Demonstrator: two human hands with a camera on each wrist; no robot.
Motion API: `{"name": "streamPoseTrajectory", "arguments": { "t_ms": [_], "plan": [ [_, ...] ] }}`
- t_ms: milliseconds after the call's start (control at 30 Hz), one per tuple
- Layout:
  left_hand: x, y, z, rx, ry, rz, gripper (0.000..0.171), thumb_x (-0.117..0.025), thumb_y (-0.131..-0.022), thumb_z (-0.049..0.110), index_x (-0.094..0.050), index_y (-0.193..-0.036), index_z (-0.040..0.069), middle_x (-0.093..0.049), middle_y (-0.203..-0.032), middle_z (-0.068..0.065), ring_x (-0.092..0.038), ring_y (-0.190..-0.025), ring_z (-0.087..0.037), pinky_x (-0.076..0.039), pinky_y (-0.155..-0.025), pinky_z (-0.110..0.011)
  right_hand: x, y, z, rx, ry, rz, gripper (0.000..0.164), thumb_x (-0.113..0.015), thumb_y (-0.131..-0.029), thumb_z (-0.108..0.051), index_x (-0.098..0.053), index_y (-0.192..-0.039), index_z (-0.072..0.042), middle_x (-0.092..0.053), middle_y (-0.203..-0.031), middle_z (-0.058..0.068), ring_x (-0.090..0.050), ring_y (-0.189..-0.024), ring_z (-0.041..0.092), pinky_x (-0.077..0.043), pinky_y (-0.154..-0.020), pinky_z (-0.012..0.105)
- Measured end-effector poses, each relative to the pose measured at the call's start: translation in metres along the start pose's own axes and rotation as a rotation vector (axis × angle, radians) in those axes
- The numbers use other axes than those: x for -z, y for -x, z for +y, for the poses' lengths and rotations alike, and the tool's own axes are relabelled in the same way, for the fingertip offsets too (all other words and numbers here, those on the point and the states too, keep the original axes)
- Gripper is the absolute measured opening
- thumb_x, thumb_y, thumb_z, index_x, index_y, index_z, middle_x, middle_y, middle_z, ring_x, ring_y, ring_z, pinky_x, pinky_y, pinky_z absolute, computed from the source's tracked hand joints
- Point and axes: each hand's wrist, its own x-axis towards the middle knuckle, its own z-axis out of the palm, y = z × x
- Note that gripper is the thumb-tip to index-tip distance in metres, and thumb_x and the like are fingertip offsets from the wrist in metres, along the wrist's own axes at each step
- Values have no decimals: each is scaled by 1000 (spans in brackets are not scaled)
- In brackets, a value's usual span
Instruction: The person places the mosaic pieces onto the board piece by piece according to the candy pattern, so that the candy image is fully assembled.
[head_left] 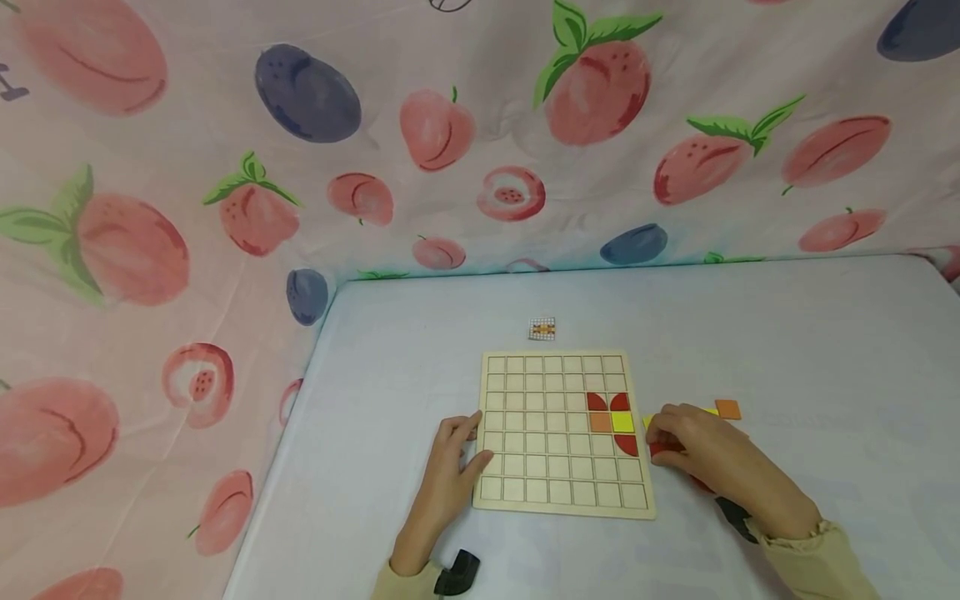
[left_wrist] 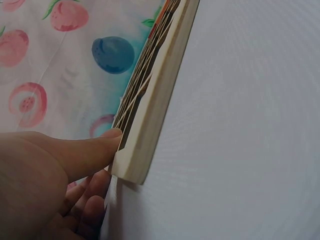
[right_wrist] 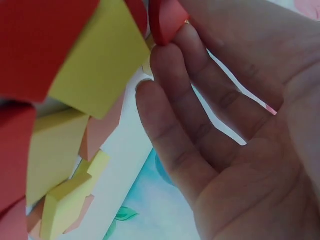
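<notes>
A square wooden grid board (head_left: 525, 433) lies on the table. Along its left edge rests my left hand (head_left: 447, 467), thumb over the rim and the other fingers beside it. The left wrist view shows that thumb (left_wrist: 92, 154) lying straight against the board's edge (left_wrist: 160, 95). On the board's right side sit red quarter-circle tiles (head_left: 626, 445), an orange square tile (head_left: 600, 422) and a yellow square tile (head_left: 622, 422). Just right of the board, my right hand (head_left: 708, 450) pinches a red tile (right_wrist: 172, 22) with a curved face; its full outline is hidden by the fingers.
Loose tiles lie around and under my right hand, among them an orange square (head_left: 727, 409) and, close to the right wrist camera, yellow tiles (right_wrist: 102, 60) and red tiles (right_wrist: 40, 45). A small patterned card (head_left: 542, 328) lies beyond the board. Fruit-printed cloth (head_left: 450, 167) hangs behind the table.
</notes>
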Motion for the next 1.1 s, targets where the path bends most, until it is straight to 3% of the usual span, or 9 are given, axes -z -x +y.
{"name": "streamPoseTrajectory", "arguments": {
  "t_ms": [367,600,800,1100],
  "plan": [
    [1,-1,0,6,-1,-4,57,-70,-92,10,-49,-144,3,-50,-126,-8,-51,-108,-18,-45,-87,-28,4,0,-2,24,-52,2,30,-84,-78,-16,-56,-75,-24,-45,-70,-12,-41,-66,4,-36,-60,22],
    [1,-1,0,10,5,-5,57,-70,-92,10,-48,-145,3,-50,-126,-7,-51,-109,-18,-45,-88,-29,7,-2,-6,81,-26,91,31,-87,-74,-15,-57,-75,-24,-46,-71,-15,-41,-67,2,-39,-60,21],
    [1,-1,1,19,4,-4,57,-70,-92,10,-49,-145,3,-49,-127,-8,-51,-110,-19,-45,-88,-29,10,-7,-15,98,-70,137,29,-87,-74,-13,-59,-77,-24,-49,-74,-16,-43,-68,1,-41,-61,21],
    [0,-1,0,13,4,-9,58,-69,-92,10,-48,-145,3,-49,-127,-8,-51,-110,-18,-45,-88,-30,5,-22,-26,141,-92,89,25,-85,-76,-15,-61,-76,-20,-50,-75,-14,-45,-69,0,-44,-61,20]
  ]
}}
